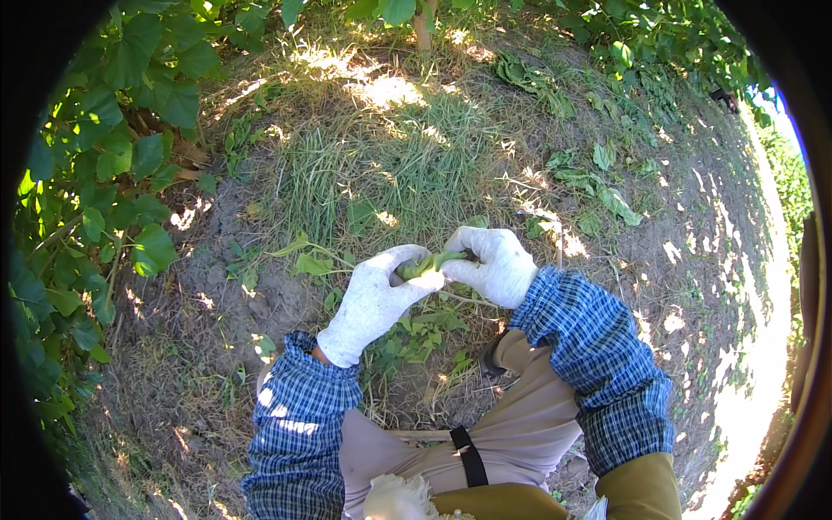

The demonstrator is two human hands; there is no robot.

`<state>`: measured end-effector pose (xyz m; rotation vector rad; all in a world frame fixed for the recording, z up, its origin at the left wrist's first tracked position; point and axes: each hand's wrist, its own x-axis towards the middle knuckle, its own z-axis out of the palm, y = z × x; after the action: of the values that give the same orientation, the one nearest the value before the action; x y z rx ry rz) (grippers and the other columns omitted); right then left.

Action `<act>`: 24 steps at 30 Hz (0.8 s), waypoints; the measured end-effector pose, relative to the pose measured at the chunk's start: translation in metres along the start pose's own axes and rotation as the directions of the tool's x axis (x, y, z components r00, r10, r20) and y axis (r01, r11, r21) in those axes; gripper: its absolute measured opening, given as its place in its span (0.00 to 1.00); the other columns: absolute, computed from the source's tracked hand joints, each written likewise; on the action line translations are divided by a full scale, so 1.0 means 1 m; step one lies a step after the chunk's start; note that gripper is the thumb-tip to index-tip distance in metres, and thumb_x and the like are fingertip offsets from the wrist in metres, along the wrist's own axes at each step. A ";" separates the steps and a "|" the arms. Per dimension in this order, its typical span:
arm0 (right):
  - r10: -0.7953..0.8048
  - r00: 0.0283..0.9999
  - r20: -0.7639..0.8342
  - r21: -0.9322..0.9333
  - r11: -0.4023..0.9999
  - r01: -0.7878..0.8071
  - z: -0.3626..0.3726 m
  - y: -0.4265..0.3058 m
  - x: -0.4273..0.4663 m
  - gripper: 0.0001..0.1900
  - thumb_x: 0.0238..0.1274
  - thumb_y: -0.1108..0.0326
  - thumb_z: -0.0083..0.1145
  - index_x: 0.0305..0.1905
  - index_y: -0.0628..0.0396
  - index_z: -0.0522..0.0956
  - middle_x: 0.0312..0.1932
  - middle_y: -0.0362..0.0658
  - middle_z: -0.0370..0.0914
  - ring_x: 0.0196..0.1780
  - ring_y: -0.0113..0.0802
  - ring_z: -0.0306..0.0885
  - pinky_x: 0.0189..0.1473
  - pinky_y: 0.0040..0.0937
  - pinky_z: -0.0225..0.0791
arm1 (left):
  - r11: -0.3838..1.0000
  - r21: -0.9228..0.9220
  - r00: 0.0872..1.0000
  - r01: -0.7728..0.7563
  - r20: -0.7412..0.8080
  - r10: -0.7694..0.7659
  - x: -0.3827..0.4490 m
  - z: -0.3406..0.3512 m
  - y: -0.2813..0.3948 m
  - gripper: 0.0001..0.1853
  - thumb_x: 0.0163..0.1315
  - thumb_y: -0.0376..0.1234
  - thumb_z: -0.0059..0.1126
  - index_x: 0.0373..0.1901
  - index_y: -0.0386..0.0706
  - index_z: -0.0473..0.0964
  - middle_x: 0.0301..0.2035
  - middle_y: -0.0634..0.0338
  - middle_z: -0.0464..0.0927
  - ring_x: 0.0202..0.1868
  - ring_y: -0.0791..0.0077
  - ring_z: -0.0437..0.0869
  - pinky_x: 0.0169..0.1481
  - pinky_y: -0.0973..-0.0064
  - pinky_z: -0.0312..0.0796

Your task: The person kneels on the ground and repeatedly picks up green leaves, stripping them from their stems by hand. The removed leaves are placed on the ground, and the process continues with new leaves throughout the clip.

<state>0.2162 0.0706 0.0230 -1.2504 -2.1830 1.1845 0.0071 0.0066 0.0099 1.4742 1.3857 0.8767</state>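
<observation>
A crumpled green leaf or small leaf bundle is held between my two hands, at about the middle of the view. My left hand, in a white knit glove, grips its left part between thumb and fingers. Gloved the same way, my right hand pinches the right end of the bundle. A thin green stem with leaves sticks out to the left beyond my left hand. Another thin stem shows just below my right hand; whether the two are one piece is hidden by the gloves.
Leafy branches crowd the left side, and a thin tree trunk stands ahead. Cut grass covers the ground before me. Wilted leaves lie to the right. Low green plants are between my legs.
</observation>
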 end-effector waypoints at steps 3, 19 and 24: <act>-0.042 0.999 -0.003 -0.031 0.999 0.042 0.001 -0.002 0.000 0.12 0.61 0.65 0.70 0.45 0.59 0.83 0.35 0.48 0.85 0.38 0.34 0.85 0.43 0.33 0.78 | 0.987 0.089 0.991 -0.130 0.002 0.130 0.000 0.000 -0.005 0.22 0.65 0.37 0.72 0.54 0.31 0.80 0.34 0.57 0.84 0.26 0.82 0.80 0.30 0.80 0.72; 0.028 0.999 0.018 0.035 0.999 -0.028 -0.003 -0.009 -0.001 0.10 0.65 0.67 0.65 0.46 0.60 0.85 0.33 0.45 0.87 0.38 0.30 0.86 0.44 0.31 0.79 | 0.974 0.194 0.986 -0.116 -0.094 0.137 0.002 -0.001 -0.012 0.20 0.63 0.40 0.73 0.44 0.31 0.83 0.38 0.47 0.86 0.41 0.62 0.88 0.47 0.68 0.79; 0.106 0.992 0.070 0.185 0.976 -0.117 -0.004 -0.010 -0.001 0.09 0.67 0.68 0.64 0.45 0.62 0.85 0.32 0.44 0.87 0.37 0.27 0.85 0.42 0.29 0.78 | 0.989 0.121 0.988 -0.085 -0.120 0.099 0.000 -0.001 -0.009 0.18 0.63 0.38 0.72 0.44 0.31 0.83 0.36 0.50 0.86 0.37 0.67 0.87 0.43 0.70 0.78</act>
<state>0.2139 0.0689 0.0331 -1.2858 -2.0081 1.4542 0.0031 0.0066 0.0015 1.6051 1.4920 0.9760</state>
